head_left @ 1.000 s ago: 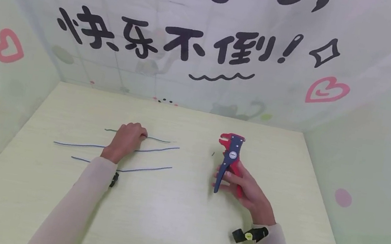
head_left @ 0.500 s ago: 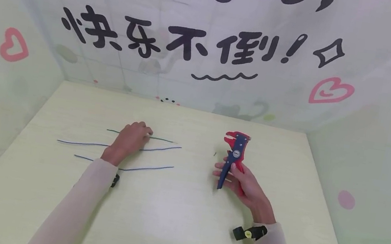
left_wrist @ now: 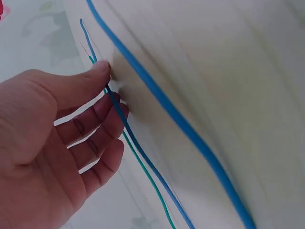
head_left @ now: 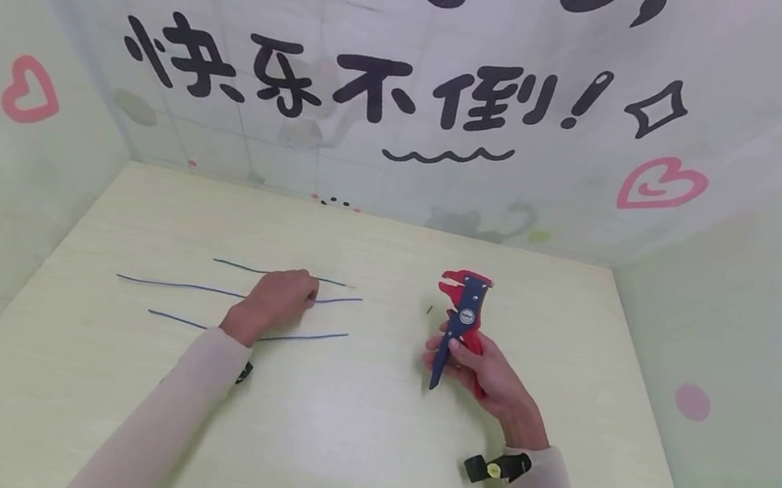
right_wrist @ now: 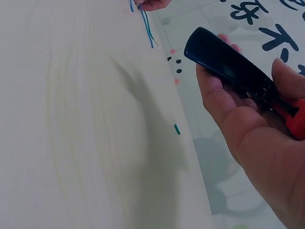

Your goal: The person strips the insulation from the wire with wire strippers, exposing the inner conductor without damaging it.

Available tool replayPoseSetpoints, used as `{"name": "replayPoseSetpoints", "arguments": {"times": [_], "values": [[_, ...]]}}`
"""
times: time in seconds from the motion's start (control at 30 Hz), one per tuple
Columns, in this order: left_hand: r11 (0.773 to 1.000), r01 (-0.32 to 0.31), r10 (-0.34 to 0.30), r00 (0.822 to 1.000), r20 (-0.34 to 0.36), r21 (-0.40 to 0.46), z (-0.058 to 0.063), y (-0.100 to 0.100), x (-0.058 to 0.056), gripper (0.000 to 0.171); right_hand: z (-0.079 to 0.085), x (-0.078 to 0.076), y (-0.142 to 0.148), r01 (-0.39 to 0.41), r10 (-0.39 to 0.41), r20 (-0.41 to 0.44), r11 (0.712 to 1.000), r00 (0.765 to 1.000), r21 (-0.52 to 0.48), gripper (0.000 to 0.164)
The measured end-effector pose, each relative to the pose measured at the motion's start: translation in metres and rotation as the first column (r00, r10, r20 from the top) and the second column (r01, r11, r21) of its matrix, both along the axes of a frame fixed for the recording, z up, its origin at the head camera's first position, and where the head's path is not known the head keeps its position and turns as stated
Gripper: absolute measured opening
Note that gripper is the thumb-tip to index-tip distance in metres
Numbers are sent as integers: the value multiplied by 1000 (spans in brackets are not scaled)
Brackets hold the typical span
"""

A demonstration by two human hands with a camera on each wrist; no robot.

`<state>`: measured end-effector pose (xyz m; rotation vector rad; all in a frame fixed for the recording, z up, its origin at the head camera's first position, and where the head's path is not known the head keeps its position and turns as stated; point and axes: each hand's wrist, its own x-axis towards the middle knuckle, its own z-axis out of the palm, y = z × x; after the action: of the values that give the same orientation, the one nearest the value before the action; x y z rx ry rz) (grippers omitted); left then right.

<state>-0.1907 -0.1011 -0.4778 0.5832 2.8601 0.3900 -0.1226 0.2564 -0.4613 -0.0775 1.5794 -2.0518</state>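
Observation:
My left hand (head_left: 280, 295) is at the middle blue wire (head_left: 180, 285), its thumb and index finger pinching it against the table. Behind it lies a green wire (head_left: 236, 264) whose right end shows bare copper strands. A second blue wire (head_left: 304, 337) runs nearer the front, partly hidden under the left wrist. Held up in my right hand (head_left: 496, 374) is a red and dark blue wire stripper (head_left: 472, 294), its jaws apart and pointing left. The fingers wrap its handles; in the right wrist view the dark handle (right_wrist: 228, 59) shows.
A short green piece of insulation (head_left: 429, 310) lies on the pale table (head_left: 332, 438) between the hands. Printed fabric walls (head_left: 341, 169) enclose the table at the back and both sides.
My left hand has left the green wire and come toward the front and right, onto the middle blue wire. The right hand with the wire stripper has shifted only slightly.

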Motion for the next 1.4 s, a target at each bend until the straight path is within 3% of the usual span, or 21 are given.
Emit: {"name": "replayPoseSetpoints", "arguments": {"times": [0.23,0.5,0.77,0.97,1.13,1.4], "values": [[997,-8,7,1000,16,76,5,-6,3,15,-3,1,-2,-9,8,19,999,1000,33,62],[978,-13,10,1000,18,210,22,-11,0,21,-12,-1,-6,-79,80,-7,996,997,47,58],[905,122,-85,991,-108,408,56,2,3,16,-11,2,-12,-154,155,-54,988,987,6,48],[859,174,-122,983,-138,482,69,12,9,15,-6,3,-18,-211,207,-110,977,972,-27,31],[854,178,-127,983,-135,489,72,17,12,15,-3,4,-20,-256,248,-151,966,957,-36,24],[865,155,-126,988,-94,477,73,25,14,16,-3,5,-22,-285,269,-183,956,946,-64,21]]}}
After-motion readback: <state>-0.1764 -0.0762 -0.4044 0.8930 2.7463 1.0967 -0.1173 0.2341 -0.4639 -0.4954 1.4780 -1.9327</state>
